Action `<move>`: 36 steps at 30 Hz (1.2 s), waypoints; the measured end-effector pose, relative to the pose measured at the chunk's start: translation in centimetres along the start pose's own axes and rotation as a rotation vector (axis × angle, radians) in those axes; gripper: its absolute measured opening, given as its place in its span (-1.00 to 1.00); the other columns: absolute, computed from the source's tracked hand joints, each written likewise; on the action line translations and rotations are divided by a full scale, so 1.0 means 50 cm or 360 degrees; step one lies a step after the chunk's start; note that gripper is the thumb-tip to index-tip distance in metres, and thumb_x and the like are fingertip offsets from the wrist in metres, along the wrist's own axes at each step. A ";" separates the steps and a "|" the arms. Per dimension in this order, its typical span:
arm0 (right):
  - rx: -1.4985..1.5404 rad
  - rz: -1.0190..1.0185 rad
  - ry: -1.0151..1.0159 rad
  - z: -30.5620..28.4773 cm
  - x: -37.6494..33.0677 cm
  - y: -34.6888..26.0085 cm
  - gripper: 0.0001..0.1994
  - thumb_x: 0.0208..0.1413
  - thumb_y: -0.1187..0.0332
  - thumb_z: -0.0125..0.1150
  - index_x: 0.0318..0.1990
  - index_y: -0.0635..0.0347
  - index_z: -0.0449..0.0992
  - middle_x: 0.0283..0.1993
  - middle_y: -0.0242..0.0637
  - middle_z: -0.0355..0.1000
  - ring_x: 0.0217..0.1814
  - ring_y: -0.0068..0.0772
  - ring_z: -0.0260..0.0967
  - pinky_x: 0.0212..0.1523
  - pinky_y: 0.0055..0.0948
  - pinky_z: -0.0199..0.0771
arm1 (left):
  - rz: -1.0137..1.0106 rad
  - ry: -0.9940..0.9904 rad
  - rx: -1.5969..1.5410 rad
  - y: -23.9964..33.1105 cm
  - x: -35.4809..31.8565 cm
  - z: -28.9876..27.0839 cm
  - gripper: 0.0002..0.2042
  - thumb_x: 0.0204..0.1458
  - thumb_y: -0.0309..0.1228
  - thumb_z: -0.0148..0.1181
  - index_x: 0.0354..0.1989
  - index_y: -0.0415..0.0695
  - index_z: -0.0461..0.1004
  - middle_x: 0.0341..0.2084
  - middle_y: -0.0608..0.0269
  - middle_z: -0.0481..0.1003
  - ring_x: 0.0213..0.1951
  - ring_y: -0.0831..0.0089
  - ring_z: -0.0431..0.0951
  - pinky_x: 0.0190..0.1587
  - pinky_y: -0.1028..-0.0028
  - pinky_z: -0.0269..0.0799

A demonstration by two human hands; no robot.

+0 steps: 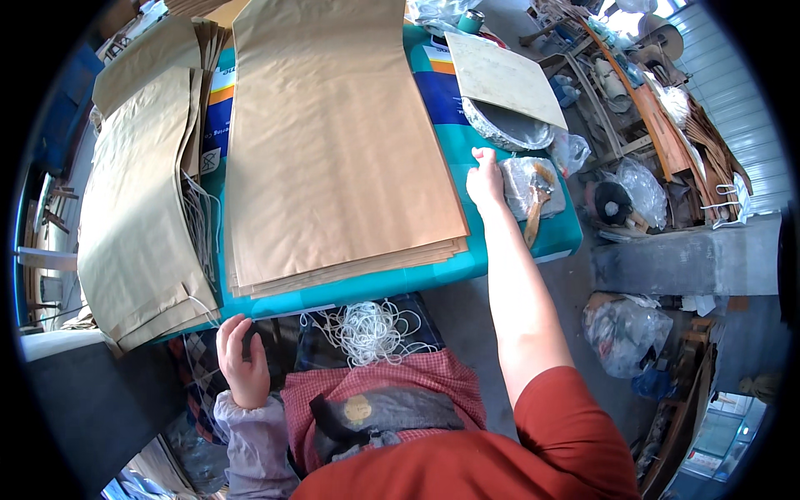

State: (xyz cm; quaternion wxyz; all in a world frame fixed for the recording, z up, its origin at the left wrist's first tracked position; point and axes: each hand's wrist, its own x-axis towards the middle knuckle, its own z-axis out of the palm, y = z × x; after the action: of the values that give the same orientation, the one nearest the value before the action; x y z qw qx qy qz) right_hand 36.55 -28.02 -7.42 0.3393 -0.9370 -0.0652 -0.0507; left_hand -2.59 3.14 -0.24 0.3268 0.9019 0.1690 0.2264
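Note:
A tall stack of brown paper sheets or bags (342, 150) lies across the middle of the teal-covered table (375, 279). My left hand (242, 360) is open just below the table's front edge, fingers curved and thumb apart. It is near the lower end of a second brown paper stack (137, 200), from which white strings (200, 225) hang. My right hand (486, 179) is closed, reaching to the table's right side; what it holds, if anything, is hidden. Beside it, a wooden-handled brush (536, 207) lies on a whitish wrapped block (517, 177).
Behind my right hand, a pale flat board (504, 79) partly covers a round basin (508, 129). A tangle of white string (372, 331) rests on my lap. A dark green-lidded container (471, 21) stands at the back. Cluttered shelving (617, 92) and plastic bags (625, 333) are at right.

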 end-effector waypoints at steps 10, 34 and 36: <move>0.1405 -0.0286 -0.0751 -0.040 -0.292 -0.235 -0.76 0.07 0.70 -0.17 -0.15 0.19 0.21 -0.02 -0.04 0.46 -0.07 -0.41 0.41 -0.01 -0.49 0.36 | 0.0025 -0.0028 0.0006 0.002 -0.004 0.006 -0.75 -0.07 -0.67 0.11 -0.16 -0.27 0.46 -0.12 0.01 0.45 -0.04 0.10 0.46 0.05 0.29 0.33; 0.0429 -0.0240 0.0180 -0.330 -0.056 -0.062 -0.87 0.05 0.39 0.29 -0.35 0.28 0.57 -0.48 -0.28 0.53 -0.48 -0.57 0.42 -0.41 -0.49 0.40 | 0.0423 -0.1056 0.0481 -0.008 -0.102 0.202 -0.66 -0.20 -0.44 0.23 -0.15 -0.13 0.46 -0.19 0.13 0.46 -0.11 0.15 0.45 -0.10 0.22 0.38; 0.0434 -0.0329 0.0562 -0.323 0.049 -0.038 -0.82 0.01 0.36 0.34 -0.34 0.32 0.57 -0.54 -0.33 0.50 -0.51 -0.66 0.41 -0.49 -0.57 0.36 | 0.0440 -0.1122 0.0507 -0.024 -0.108 0.225 -0.72 -0.17 -0.44 0.19 -0.20 -0.13 0.48 -0.24 0.14 0.47 -0.14 0.17 0.47 -0.14 0.24 0.39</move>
State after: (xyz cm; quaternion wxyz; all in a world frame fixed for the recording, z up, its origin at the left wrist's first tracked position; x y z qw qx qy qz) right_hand 37.88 -36.75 6.45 0.4618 -0.8475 -0.1066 -0.2390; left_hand -1.47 -4.20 -10.36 0.1873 0.9778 -0.0432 -0.0836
